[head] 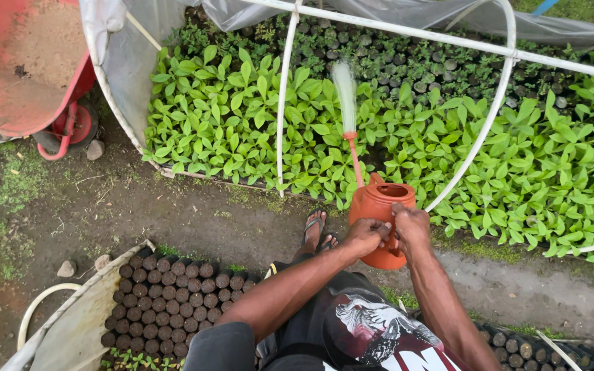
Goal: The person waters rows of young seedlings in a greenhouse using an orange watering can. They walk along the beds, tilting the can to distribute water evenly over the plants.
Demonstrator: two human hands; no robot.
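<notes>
Both hands, left hand (pixel 366 237) and right hand (pixel 412 227), grip one orange watering can (pixel 379 206) beside the seedling bed (pixel 242 124); bare path (pixel 139 213) lies left.

red wheelbarrow (pixel 22 65), soil-filled pots (pixel 173 299), white hoop (pixel 284 103), clear plastic sheet (pixel 125 62).

A watering can (pixel 379 206) is held near the middle, with the left hand (pixel 366 237) on its left side and the right hand (pixel 410 227) on its right. Beyond it, a bed of seedlings (pixel 242 117) is spread across the far side under hoops (pixel 284 89). A wheelbarrow (pixel 25 65) is placed at the far left. Filled pots (pixel 166 302) are packed at the near left, and a path (pixel 173 213) is left between the two beds.
</notes>
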